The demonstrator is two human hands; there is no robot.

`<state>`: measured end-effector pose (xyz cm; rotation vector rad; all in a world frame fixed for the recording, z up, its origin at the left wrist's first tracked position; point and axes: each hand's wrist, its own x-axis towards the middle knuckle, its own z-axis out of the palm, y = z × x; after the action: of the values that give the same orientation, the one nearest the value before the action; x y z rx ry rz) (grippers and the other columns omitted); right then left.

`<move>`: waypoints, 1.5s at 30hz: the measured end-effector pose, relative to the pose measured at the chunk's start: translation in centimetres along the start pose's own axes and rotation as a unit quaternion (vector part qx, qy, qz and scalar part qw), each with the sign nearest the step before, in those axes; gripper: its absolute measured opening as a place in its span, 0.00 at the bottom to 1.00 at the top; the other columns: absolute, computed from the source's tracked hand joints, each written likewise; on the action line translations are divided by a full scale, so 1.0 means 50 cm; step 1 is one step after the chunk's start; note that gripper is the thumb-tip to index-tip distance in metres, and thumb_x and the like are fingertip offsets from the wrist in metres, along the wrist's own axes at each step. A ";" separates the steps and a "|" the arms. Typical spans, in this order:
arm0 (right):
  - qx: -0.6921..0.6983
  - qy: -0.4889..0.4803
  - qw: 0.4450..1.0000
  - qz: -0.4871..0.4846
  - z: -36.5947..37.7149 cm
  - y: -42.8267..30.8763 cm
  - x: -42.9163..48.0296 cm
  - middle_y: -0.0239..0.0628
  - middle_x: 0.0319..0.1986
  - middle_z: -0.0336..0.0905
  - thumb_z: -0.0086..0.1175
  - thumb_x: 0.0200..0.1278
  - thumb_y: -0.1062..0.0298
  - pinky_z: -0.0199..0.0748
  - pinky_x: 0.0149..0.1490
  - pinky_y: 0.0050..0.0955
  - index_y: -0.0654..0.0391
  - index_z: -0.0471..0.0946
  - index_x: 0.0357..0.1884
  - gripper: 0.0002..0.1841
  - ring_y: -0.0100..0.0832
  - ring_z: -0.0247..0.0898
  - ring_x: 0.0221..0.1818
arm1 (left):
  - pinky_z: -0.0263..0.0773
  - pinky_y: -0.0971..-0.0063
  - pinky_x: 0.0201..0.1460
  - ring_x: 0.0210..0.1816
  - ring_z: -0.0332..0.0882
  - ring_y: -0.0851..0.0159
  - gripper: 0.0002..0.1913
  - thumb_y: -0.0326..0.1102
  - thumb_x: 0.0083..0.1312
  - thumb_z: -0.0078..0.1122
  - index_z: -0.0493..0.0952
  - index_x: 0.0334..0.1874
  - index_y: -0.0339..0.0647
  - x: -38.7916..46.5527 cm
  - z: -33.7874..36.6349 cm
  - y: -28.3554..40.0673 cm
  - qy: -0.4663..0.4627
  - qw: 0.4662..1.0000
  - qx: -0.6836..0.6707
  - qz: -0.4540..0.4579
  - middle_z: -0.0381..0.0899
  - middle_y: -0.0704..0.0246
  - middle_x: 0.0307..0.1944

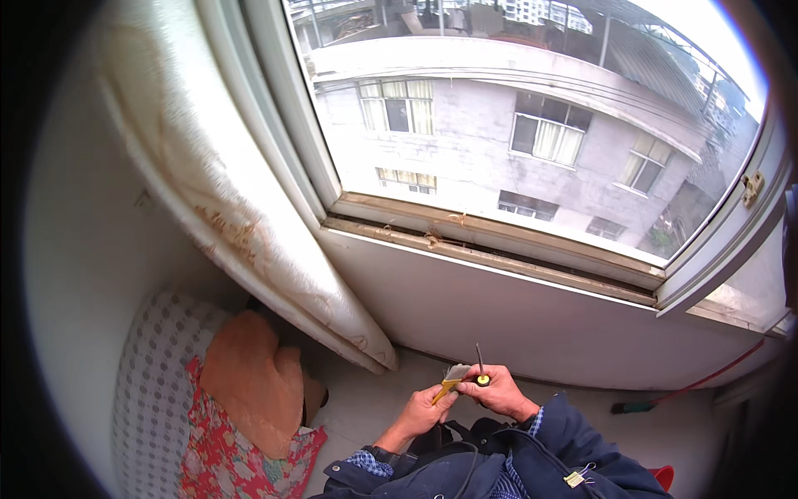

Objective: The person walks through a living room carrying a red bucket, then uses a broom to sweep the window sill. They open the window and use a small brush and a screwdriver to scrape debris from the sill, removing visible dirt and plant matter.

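My left hand [423,411] is closed around the yellow handle of a flat paintbrush [448,384], whose grey bristles point up and to the right. In my right hand [500,392] is a screwdriver [482,374] with a black and yellow handle, its metal shaft pointing upwards. The right fingertips are close to the brush; whether they touch it I cannot tell. Beyond both hands is a window with a dirty sill track [499,257], where several curled brown shavings or scraps [432,238] lie.
A long patterned curtain [249,206] hangs left of the window. An orange cloth [252,380] and a red floral cloth [224,458] lie at lower left. On the floor at right rests a broom [642,406] with a red handle, and a red container [663,477] shows near the bottom edge.
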<state>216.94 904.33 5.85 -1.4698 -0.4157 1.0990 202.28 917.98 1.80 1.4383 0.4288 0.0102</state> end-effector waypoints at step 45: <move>-0.013 -0.078 0.994 -0.074 0.088 -0.264 0.282 0.24 0.18 0.74 0.60 0.72 0.59 0.61 0.27 0.19 0.59 0.82 0.28 0.15 0.14 0.65 0.22 | 0.59 0.86 0.17 0.16 0.67 0.82 0.12 0.40 0.74 0.60 0.75 0.39 0.38 0.140 -0.279 0.234 0.187 0.969 0.019 0.157 0.81 0.70 0.22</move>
<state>224.68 921.07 13.06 -1.3561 -0.6411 1.0959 207.56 934.84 10.07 1.5336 0.5047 0.5391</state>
